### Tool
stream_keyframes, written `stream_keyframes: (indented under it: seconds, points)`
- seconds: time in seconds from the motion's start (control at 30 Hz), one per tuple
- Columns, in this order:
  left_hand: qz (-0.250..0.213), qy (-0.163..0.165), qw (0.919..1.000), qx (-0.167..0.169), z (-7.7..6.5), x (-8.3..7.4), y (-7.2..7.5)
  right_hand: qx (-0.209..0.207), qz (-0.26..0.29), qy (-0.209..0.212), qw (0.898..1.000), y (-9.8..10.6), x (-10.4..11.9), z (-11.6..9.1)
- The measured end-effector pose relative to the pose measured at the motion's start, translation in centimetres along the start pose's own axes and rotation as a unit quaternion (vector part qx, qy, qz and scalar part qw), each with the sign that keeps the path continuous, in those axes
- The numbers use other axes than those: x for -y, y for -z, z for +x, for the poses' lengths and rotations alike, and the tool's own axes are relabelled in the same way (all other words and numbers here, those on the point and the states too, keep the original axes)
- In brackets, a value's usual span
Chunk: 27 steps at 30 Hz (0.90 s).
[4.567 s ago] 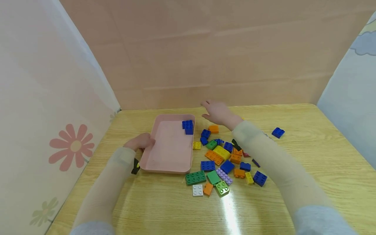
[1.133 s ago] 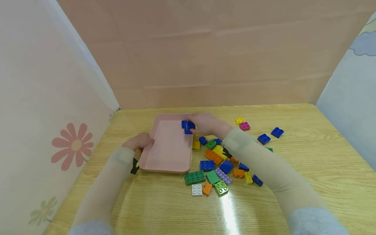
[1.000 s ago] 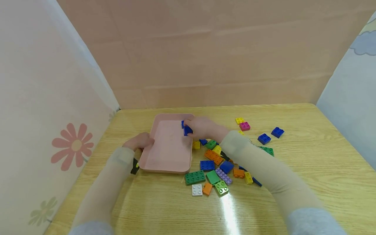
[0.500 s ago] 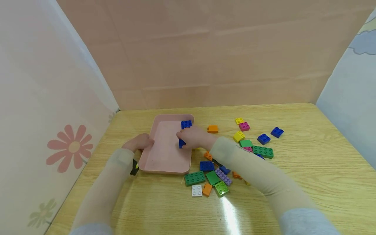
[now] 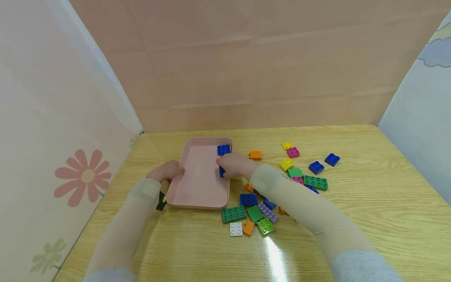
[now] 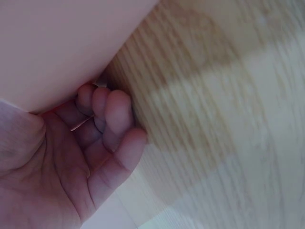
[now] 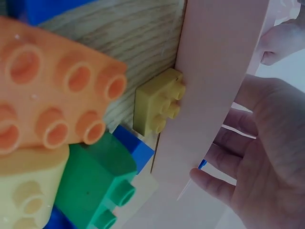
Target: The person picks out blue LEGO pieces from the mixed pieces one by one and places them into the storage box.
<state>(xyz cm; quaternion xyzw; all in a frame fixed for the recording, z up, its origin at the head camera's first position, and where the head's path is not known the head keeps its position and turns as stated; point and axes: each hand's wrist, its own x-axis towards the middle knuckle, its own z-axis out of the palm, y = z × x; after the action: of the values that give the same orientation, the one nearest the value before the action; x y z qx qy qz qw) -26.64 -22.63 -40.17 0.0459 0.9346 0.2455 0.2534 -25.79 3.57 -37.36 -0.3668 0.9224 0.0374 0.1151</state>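
Note:
My left hand (image 5: 167, 170) grips the left wall of a pink tray (image 5: 201, 188), thumb over the rim. In the left wrist view its fingers (image 6: 119, 114) curl outside the wall, close to the wooden table. Over the tray's right wall reaches my right hand (image 5: 235, 164), pinching a blue brick (image 5: 222, 172) just inside it; most of that brick is hidden by the hand. The right wrist view shows only a sliver of blue at the fingertips. Beyond it, in the tray's far right corner, lie blue bricks (image 5: 223, 149).
Loose bricks are spread right of the tray: a dark green brick (image 5: 234, 214), a white brick (image 5: 236, 229), an orange brick (image 5: 255, 155) and several more. A yellow brick (image 7: 159, 102) stands close against the tray's outer wall. My right forearm covers part of the pile.
My right hand has come from above the table into the tray with a blue brick, moved nearer along the right wall, then shifted slightly right. The left hand stays on the tray.

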Motion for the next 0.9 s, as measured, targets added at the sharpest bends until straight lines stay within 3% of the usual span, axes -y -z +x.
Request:
stream_keyframes:
  seconds: [0.43, 0.73, 0.9]
  points:
    - [0.007, 0.007, 1.0, 0.0, -0.16, -0.38, 0.04, 0.011, -0.001, -0.041, 0.999, 0.49, -0.41, 0.49]
    - [0.005, -0.005, 1.0, 0.0, -0.2, -0.18, 0.07, 0.0, -0.013, -0.033, 0.999, 0.34, -0.56, 0.52]
    - [-0.004, -0.006, 1.0, 0.004, -0.24, -0.12, 0.17, -0.028, -0.002, -0.012, 1.0, 0.74, -0.77, 0.09]
